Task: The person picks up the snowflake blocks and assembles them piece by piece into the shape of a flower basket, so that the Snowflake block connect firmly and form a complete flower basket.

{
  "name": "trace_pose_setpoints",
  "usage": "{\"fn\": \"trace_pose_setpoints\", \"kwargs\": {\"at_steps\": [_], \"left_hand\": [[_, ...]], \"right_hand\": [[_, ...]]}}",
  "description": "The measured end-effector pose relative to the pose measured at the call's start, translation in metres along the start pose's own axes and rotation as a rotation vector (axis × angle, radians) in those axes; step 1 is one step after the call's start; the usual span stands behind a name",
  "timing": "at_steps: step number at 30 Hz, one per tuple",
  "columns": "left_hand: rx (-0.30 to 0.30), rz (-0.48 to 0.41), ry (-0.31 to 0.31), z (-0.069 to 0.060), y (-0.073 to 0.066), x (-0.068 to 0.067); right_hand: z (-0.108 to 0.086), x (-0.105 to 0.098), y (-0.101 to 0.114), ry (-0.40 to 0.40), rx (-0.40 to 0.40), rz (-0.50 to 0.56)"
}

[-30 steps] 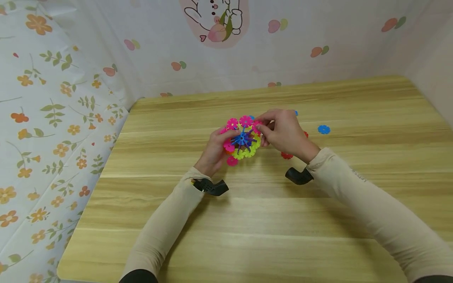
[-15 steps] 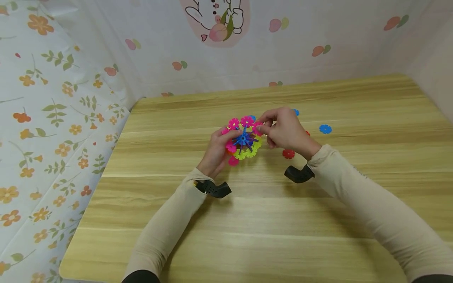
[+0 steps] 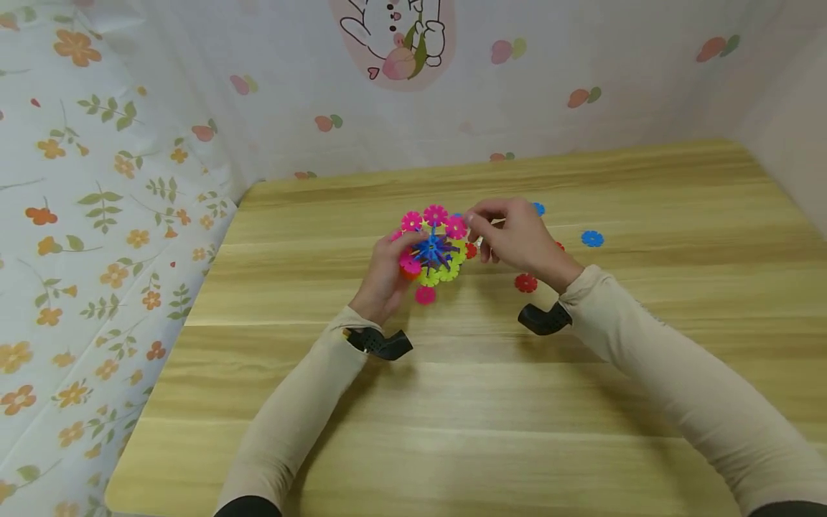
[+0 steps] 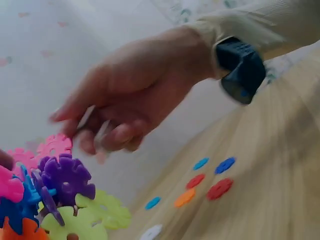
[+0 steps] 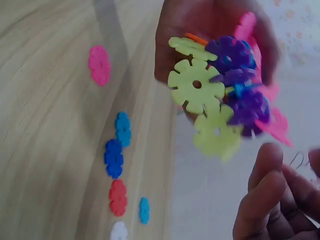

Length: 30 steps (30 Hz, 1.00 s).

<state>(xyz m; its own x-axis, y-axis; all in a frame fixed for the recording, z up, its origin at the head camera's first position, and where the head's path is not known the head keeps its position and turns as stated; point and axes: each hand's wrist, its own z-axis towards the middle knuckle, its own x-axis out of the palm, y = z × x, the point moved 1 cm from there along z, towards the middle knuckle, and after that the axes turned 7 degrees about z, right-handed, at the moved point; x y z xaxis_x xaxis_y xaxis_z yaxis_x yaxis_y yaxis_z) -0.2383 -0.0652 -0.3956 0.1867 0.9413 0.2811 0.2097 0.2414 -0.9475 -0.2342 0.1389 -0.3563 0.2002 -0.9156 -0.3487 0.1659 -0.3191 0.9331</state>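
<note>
My left hand (image 3: pixel 381 276) grips a round model of interlocking snowflake discs (image 3: pixel 433 248), holding it above the table. Pink discs line its top and left, yellow-green discs (image 5: pixel 197 85) its lower right, with blue and purple discs (image 4: pixel 68 179) in the middle. The left thumb lies across the near side; the other fingers are mostly hidden behind. Just right of the model hovers my right hand (image 3: pixel 520 233). Its fingers (image 5: pixel 267 195) are loosely bent, and no disc shows between them in the right wrist view. The left wrist view blurs this hand.
On the wooden table (image 3: pixel 452 424) lie loose discs: a pink one (image 3: pixel 426 295) below the model, red (image 3: pixel 526 283) and blue (image 3: pixel 592 238) ones to the right, plus an orange one (image 4: pixel 185 198) and a white one (image 4: pixel 151 233). A patterned curtain (image 3: pixel 271 64) hangs behind.
The right fingers, earlier pinching a pink disc at the model's upper right edge, now stand apart from it. The left hand and model have shifted slightly left.
</note>
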Motion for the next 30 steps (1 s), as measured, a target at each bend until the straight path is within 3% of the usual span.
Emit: {"fn": "trace_pose_setpoints", "kwargs": {"at_steps": [2,4,7,10,13,18,22,25,30], "left_hand": [[-0.014,-0.075,-0.027,0.003,0.0,-0.008],[-0.027,-0.157,-0.049,0.004,0.001,-0.018],[-0.036,-0.24,-0.074,0.003,-0.001,-0.028],[-0.023,-0.23,-0.1,0.003,-0.007,-0.032],[-0.006,-0.198,-0.103,0.004,-0.013,-0.031],[0.039,-0.206,-0.042,0.007,-0.018,-0.027],[0.047,-0.275,-0.006,0.007,-0.018,-0.023],[0.05,-0.33,0.007,0.007,-0.017,-0.019],[0.066,-0.38,0.035,0.007,-0.016,-0.013]], "right_hand": [[0.001,0.0,-0.005,-0.015,0.027,-0.006],[0.002,0.005,-0.012,0.03,0.028,-0.068],[0.004,0.016,-0.021,0.211,0.016,-0.202],[0.005,0.029,-0.024,0.415,-0.049,-0.322],[0.006,0.045,-0.021,0.511,-0.158,-0.446],[0.009,0.072,-0.02,0.509,-0.361,-0.705],[0.01,0.084,-0.022,0.481,-0.491,-0.802],[0.011,0.086,-0.023,0.454,-0.473,-0.775],[0.013,0.081,-0.024,0.482,-0.348,-0.689]]}}
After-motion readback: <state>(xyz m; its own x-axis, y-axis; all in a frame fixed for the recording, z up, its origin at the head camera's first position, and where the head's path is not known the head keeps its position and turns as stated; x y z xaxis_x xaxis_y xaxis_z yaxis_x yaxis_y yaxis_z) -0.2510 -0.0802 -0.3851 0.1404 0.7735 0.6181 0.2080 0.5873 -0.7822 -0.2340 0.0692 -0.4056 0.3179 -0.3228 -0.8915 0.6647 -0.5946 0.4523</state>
